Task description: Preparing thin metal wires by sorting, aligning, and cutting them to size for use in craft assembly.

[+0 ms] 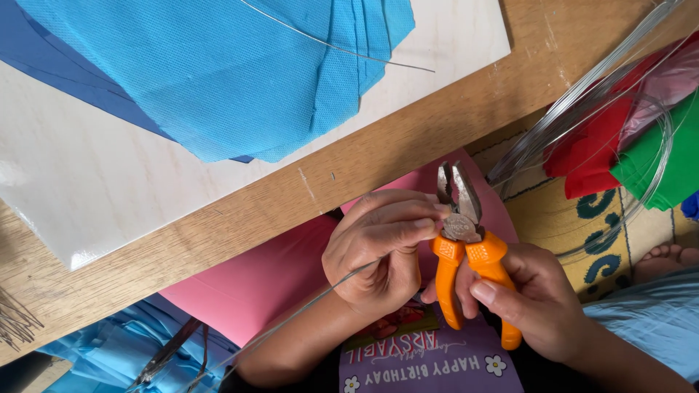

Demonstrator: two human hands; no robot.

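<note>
My right hand [535, 298] grips the orange handles of a pair of pliers [466, 247], whose grey jaws point away from me and stand slightly apart. My left hand [382, 244] is curled beside the pliers' joint, fingertips touching the metal head. It pinches a thin silver wire [306, 313] that trails down and left past my forearm. Both hands hover over a pink sheet [255, 280] below the table's edge.
A wooden table [378, 156] carries a white board [95, 175] with a stack of blue fabric sheets [218, 73] and a loose wire. A coil of wire [582, 94] lies at right with red and green fabric [641, 145]. A purple card [429, 364] sits below my hands. Bare toes [662, 258] show at right.
</note>
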